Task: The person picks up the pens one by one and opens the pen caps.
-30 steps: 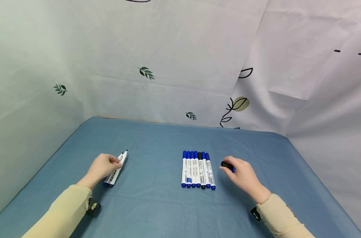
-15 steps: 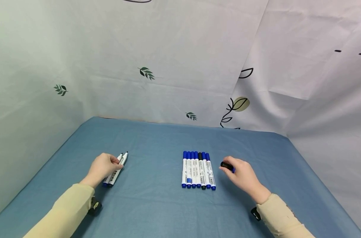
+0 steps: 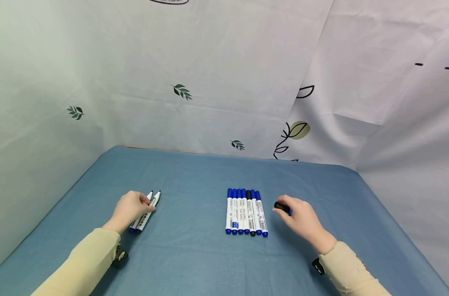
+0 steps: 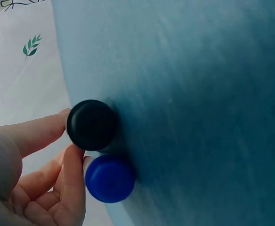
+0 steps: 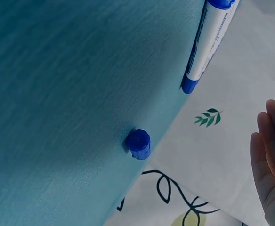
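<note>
On the left in the head view, my left hand (image 3: 130, 209) pinches an uncapped white marker with a black end (image 4: 91, 125) between thumb and finger. Beside it, touching or nearly so, lies another uncapped marker with a blue end (image 4: 110, 179); its middle is hidden behind the fingers. My right hand (image 3: 302, 217) holds a black marker cap (image 3: 282, 206) in its fingertips at the right. A blue cap (image 5: 139, 143) stands on the blue cloth close to that hand; in the head view the hand partly covers it.
Several capped white markers (image 3: 244, 213) lie side by side in a row at the middle of the blue cloth (image 3: 194, 263), mostly blue-capped, one black-capped. A pale patterned curtain (image 3: 224, 115) rises behind the table and along both sides.
My left hand has shifted slightly to the right with the black-ended marker, and the two markers' tips stand a little farther apart. My right hand keeps still with the black cap.
</note>
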The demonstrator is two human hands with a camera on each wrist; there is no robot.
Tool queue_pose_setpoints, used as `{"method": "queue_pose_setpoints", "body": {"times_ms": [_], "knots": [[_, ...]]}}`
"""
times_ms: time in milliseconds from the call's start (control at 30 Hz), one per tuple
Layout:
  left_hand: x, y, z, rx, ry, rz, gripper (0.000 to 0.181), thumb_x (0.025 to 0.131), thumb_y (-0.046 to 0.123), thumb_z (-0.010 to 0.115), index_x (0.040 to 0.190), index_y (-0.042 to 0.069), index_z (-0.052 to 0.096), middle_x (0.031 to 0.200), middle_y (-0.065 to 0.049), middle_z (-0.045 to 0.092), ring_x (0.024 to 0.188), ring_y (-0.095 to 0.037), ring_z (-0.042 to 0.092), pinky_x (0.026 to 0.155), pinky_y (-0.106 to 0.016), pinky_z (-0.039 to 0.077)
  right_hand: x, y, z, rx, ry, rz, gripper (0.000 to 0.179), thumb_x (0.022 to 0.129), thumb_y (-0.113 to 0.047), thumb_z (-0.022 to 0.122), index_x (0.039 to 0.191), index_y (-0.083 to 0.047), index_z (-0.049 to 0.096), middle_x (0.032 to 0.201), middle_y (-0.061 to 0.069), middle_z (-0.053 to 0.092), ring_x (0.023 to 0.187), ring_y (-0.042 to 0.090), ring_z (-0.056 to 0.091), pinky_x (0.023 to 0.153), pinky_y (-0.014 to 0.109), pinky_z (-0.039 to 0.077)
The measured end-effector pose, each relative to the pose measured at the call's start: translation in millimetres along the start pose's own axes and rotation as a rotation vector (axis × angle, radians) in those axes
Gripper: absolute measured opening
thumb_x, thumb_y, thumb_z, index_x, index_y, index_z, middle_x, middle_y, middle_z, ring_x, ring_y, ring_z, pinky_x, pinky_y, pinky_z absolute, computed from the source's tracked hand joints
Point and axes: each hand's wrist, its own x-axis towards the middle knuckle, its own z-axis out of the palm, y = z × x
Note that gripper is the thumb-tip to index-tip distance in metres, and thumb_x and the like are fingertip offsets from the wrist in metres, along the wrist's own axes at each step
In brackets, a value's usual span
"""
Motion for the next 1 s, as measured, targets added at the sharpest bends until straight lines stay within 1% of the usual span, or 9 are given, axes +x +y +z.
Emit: {"method": "queue_pose_setpoints", "body": {"times_ms": [200, 633, 800, 1000], "knots": [[-0.8, 0.5, 1.6, -0.004, -0.004, -0.006, 0.016, 0.079, 0.011, 0.074, 0.075, 0.002, 0.061, 0.068, -0.005, 0.054, 0.062, -0.018, 0.047, 0.055, -0.031, 0.038, -0.4, -0.6, -0.1, -0.005, -0.014, 0.013, 0.020, 0.075, -0.010, 0.078, 0.091, -0.011, 0.065, 0.078, -0.001, 0.066, 0.064, 0.009, 0.059, 0.056, 0.026, 0.047], [-1.2, 0.3, -1.3, -0.006, 0.004, -0.014, 0.017, 0.080, 0.009, 0.073, 0.087, -0.005, 0.065, 0.080, -0.014, 0.062, 0.066, -0.020, 0.053, 0.056, -0.033, 0.043, -0.9, 0.4, -0.2, -0.007, -0.011, 0.003, 0.020, 0.076, -0.010, 0.078, 0.090, -0.011, 0.064, 0.076, -0.002, 0.065, 0.062, 0.005, 0.055, 0.055, 0.025, 0.045], [-1.5, 1.2, -2.6, 0.007, 0.002, -0.006, 0.017, 0.081, 0.009, 0.072, 0.087, -0.005, 0.064, 0.078, -0.013, 0.061, 0.066, -0.020, 0.053, 0.056, -0.033, 0.043, -1.2, 0.4, -0.7, -0.002, -0.010, -0.010, 0.020, 0.075, -0.009, 0.078, 0.090, -0.011, 0.065, 0.076, -0.002, 0.065, 0.062, 0.004, 0.054, 0.055, 0.025, 0.044], [-1.3, 2.5, -3.1, 0.021, 0.001, 0.004, 0.015, 0.081, 0.008, 0.071, 0.085, -0.004, 0.064, 0.073, -0.011, 0.061, 0.063, -0.019, 0.052, 0.055, -0.032, 0.043, -1.9, -0.1, -2.5, 0.002, -0.018, 0.002, 0.020, 0.075, -0.009, 0.078, 0.090, -0.010, 0.065, 0.076, -0.002, 0.064, 0.061, 0.004, 0.053, 0.055, 0.024, 0.044]]}}
